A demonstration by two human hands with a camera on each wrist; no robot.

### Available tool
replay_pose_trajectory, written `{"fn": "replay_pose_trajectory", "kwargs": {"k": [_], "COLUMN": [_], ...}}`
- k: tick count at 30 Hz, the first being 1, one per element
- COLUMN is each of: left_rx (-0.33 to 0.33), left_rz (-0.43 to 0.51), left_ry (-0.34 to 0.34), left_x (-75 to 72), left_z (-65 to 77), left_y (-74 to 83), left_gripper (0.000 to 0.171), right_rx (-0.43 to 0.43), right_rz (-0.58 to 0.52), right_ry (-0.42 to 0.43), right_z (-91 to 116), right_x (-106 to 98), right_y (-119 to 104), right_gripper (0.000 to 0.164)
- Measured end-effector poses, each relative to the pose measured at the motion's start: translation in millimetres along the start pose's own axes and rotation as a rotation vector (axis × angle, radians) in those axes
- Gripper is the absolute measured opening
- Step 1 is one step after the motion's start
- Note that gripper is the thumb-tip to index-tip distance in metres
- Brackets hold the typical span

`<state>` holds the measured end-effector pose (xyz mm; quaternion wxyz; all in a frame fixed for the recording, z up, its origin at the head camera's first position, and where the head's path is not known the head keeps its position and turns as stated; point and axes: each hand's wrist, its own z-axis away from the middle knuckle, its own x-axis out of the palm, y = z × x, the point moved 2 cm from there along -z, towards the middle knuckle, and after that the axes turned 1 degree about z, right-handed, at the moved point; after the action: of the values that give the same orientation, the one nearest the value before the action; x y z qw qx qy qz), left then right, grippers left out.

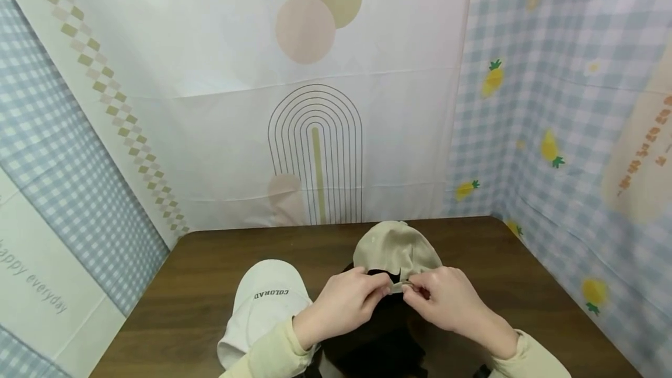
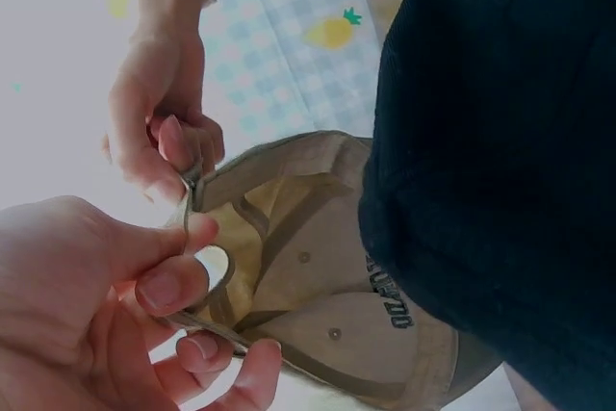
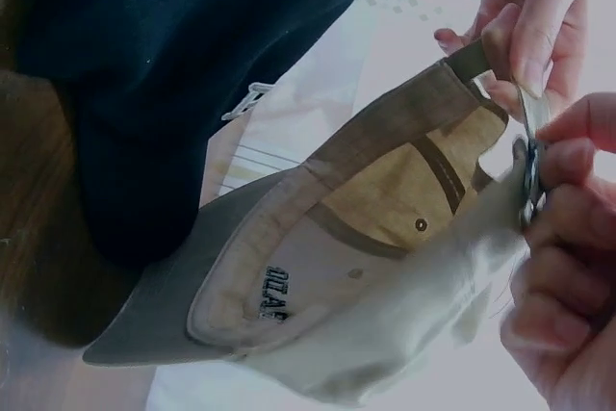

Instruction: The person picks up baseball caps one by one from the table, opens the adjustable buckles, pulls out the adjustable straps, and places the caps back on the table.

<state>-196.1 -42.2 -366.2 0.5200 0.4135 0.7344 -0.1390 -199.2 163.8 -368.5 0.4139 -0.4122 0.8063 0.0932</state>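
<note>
A beige baseball cap [image 1: 394, 247] is held up over the table, its crown away from me and its opening facing the wrist cameras. My left hand [image 1: 343, 302] pinches one part of the cap's narrow back strap [image 3: 535, 113] between thumb and fingers. Close beside it, my right hand [image 1: 446, 299] grips the strap at a small metal buckle [image 3: 530, 175]. Dark lettering shows through inside the cap in both wrist views. Just below the hands is a black cap [image 1: 375, 331], which overlaps the beige cap's brim in the wrist views.
A white cap [image 1: 270, 302] with dark lettering lies on the brown wooden table [image 1: 173, 308], left of my left forearm. Printed cloth [image 1: 220, 133] hangs behind the table, and checked cloth with pineapples [image 1: 556, 203] hangs along the right side.
</note>
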Motion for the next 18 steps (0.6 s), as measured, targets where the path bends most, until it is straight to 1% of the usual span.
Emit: {"fn": "replay_pose_trajectory", "kwargs": {"k": [4,7,10,13,16,18], "left_rx": [-0.008,-0.01,-0.014,0.005,0.022,0.03], "left_rz": [0.006,0.01,0.019,0.027,-0.014,-0.058], "left_ry": [0.02,0.018,0.007,0.005,0.004,0.011], "left_x": [-1.0,-3.0,-6.0,-8.8,-9.1,-8.0], "left_z": [-0.9,-2.9,-3.9,-3.8,-3.9,-4.9], "left_y": [2.9,3.5,1.9,-0.9,-1.5,0.4], "left_gripper": [0.012,0.012,0.012,0.014,0.012,0.011], "right_rx": [0.012,0.018,0.016,0.007,0.009,0.019], "right_rz": [0.074,0.075,0.039,-0.018,-0.076,-0.104], "right_ry": [0.033,0.041,0.026,-0.004,-0.034,-0.051], "right_z": [0.5,-0.1,-1.3,-2.7,-3.2,-3.0], "right_x": [-2.5,-4.5,-4.2,-0.8,2.2,3.1], "right_y": [-0.8,0.0,1.2,0.7,-2.5,-4.9], "right_gripper": [0.052,0.052,0.052,0.052,0.052,0.052]}}
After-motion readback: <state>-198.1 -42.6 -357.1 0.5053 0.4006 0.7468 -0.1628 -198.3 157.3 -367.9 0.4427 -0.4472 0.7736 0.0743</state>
